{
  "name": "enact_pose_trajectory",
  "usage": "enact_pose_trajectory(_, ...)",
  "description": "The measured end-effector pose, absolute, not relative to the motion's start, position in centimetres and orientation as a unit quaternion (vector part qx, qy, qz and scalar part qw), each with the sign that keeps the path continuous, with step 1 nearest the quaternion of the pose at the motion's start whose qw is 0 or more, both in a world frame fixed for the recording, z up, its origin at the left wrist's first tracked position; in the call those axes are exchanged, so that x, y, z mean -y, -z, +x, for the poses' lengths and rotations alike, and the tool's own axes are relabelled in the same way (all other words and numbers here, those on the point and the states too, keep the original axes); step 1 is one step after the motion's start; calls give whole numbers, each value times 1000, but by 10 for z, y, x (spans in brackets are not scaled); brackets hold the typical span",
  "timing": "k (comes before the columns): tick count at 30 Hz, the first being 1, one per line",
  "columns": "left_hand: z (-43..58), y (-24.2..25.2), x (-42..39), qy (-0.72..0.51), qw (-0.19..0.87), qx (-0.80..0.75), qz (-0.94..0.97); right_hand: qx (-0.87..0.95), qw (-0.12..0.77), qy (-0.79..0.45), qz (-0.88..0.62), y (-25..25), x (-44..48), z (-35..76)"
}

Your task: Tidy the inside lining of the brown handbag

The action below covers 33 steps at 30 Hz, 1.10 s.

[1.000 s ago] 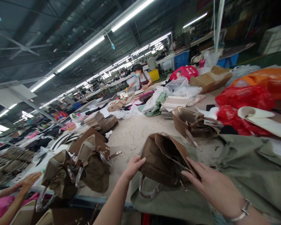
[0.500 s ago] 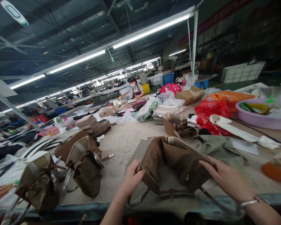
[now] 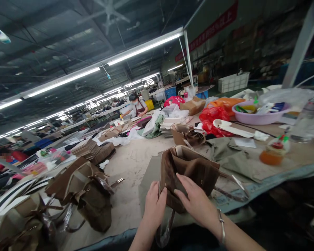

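A brown handbag (image 3: pixel 206 174) stands near the table's front edge with its mouth open towards me. My left hand (image 3: pixel 155 202) grips its left edge, the thumb on the near side. Against the near side of the mouth lies my right hand (image 3: pixel 195 197), thumb and fingers apart, with a bracelet on the wrist. The fingertips partly overlap the bag's dark inside. One wrapped strap (image 3: pixel 166 230) hangs below the left hand, and another sticks out at the right.
More brown handbags (image 3: pixel 92 198) stand at the left. Another handbag (image 3: pixel 189 134) is behind mine. Stacked panels (image 3: pixel 87 148), red plastic bags (image 3: pixel 214 116), a purple basin (image 3: pixel 256 115) and a jar of orange liquid (image 3: pixel 272 157) lie about. A co-worker (image 3: pixel 138 106) sits across the table.
My right hand has left the bag's right edge and moved left to the near side of the mouth. The bag has turned and narrowed. The view has swung right.
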State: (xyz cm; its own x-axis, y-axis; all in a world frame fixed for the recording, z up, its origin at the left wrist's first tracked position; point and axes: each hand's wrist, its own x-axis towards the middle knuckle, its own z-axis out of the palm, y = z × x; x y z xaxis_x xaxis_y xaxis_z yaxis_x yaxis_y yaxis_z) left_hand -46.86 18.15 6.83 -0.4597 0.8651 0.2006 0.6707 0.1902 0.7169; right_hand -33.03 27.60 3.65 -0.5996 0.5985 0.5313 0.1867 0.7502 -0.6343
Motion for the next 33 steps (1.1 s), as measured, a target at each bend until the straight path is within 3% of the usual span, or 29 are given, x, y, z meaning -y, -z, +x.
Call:
enact_pose_trajectory(5,-465,-78,-157,-375,150,-739,539,868,424,-175,-188,-68,-285,-335)
enact_pose_trajectory(8,-465,-75,-149,-373,146,-742,537,876,415,-179,-169,-74,-296,-344)
enact_pose_trajectory(17,-453,-61,-148,-363,104,-765,521,811,292,-459,-215,-50,-291,-373)
enact_pose_trajectory(20,-451,-62,-151,-337,106,-777,521,785,286,-500,-229,-48,-287,-378)
enact_pose_trajectory(23,-452,-63,-155,-324,111,-780,524,807,333,-434,-224,-51,-291,-378)
enact_pose_trajectory(27,-453,-62,-158,-316,107,-780,529,876,382,-219,-198,-63,-307,-375)
enact_pose_trajectory(33,-456,-58,-158,-317,92,-777,536,930,316,8,-189,-85,-337,-385)
